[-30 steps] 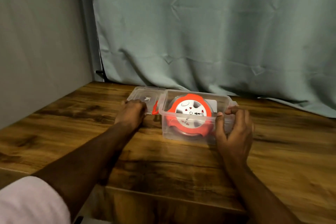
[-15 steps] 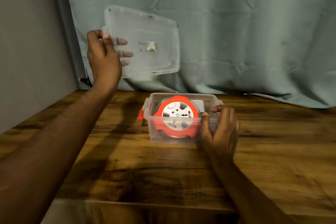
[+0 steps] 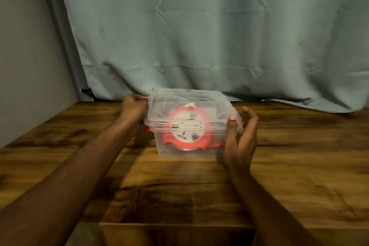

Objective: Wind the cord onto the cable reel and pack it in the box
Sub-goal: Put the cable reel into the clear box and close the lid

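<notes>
Wooden tabletop (image 3: 299,166) carries my clear plastic box (image 3: 189,146), the orange cable reel (image 3: 185,132) inside. My left hand (image 3: 134,107) grips the lid (image 3: 187,104) at the box's left edge; my right hand (image 3: 240,136), fingers relaxed, steadies its right wall. I'd press both sides evenly until seated.

Left hand (image 3: 133,107) curled in a grip, right hand (image 3: 240,136) loosely spread, upright.
</notes>
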A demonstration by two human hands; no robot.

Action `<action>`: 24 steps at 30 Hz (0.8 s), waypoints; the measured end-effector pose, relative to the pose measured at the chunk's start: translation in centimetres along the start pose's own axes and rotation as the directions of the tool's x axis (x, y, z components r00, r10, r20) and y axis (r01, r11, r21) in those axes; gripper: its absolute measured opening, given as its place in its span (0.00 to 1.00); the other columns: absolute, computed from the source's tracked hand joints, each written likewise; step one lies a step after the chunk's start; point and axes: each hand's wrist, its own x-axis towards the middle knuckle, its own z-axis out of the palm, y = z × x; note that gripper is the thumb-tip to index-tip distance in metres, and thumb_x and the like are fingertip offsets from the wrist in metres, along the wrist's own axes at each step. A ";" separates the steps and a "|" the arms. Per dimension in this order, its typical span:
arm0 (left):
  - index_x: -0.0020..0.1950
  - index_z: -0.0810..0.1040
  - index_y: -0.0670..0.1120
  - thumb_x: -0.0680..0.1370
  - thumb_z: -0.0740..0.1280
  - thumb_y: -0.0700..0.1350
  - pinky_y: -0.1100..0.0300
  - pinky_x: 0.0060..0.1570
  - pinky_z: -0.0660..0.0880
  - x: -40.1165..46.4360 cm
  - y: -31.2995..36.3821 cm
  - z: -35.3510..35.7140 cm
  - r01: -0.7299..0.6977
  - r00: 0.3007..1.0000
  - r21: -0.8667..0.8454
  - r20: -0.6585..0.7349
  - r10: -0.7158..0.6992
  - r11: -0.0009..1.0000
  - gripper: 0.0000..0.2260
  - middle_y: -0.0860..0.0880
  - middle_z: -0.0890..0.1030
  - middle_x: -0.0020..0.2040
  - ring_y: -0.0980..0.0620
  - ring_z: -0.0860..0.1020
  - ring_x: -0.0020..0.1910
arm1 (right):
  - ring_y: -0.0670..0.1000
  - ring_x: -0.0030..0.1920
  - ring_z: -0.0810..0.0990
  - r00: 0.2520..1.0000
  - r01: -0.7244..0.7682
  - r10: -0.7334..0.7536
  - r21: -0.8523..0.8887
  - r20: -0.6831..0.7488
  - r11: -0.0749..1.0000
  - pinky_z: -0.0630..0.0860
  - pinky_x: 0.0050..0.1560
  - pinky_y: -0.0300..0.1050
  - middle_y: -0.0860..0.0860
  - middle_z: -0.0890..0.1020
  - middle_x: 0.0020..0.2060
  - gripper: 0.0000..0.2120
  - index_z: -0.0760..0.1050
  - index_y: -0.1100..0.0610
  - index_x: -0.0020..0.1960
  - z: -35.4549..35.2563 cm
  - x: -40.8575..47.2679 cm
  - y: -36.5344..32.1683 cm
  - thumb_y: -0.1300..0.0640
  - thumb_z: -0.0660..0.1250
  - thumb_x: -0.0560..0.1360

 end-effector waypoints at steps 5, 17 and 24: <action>0.52 0.83 0.47 0.82 0.63 0.56 0.61 0.26 0.70 0.0 -0.8 -0.2 -0.091 0.992 0.316 0.116 0.057 0.944 0.15 0.43 0.84 0.41 0.49 0.78 0.29 | 0.51 0.63 0.80 1.000 -0.019 0.020 -0.043 0.004 0.999 0.80 0.61 0.56 0.49 0.81 0.63 0.21 0.71 0.54 0.71 0.3 0.0 0.6 0.45 0.63 0.82; 0.68 0.78 0.44 0.80 0.68 0.47 0.55 0.47 0.80 -1.2 0.2 0.1 -0.149 0.953 0.364 0.300 0.036 0.919 0.17 0.46 0.82 0.56 0.52 0.80 0.43 | 0.50 0.66 0.80 0.999 -0.025 0.027 0.040 -0.039 0.999 0.78 0.63 0.43 0.56 0.81 0.64 0.10 0.73 0.54 0.60 -0.1 0.1 0.4 0.52 0.65 0.80; 0.78 0.67 0.45 0.83 0.61 0.44 0.61 0.62 0.67 -1.2 0.9 0.7 -0.332 0.906 0.531 0.409 0.107 0.779 0.22 0.44 0.69 0.77 0.45 0.70 0.73 | 0.54 0.61 0.82 0.995 -0.030 0.037 0.071 -0.095 0.997 0.81 0.60 0.53 0.53 0.83 0.55 0.04 0.75 0.52 0.53 0.0 0.5 0.6 0.55 0.63 0.79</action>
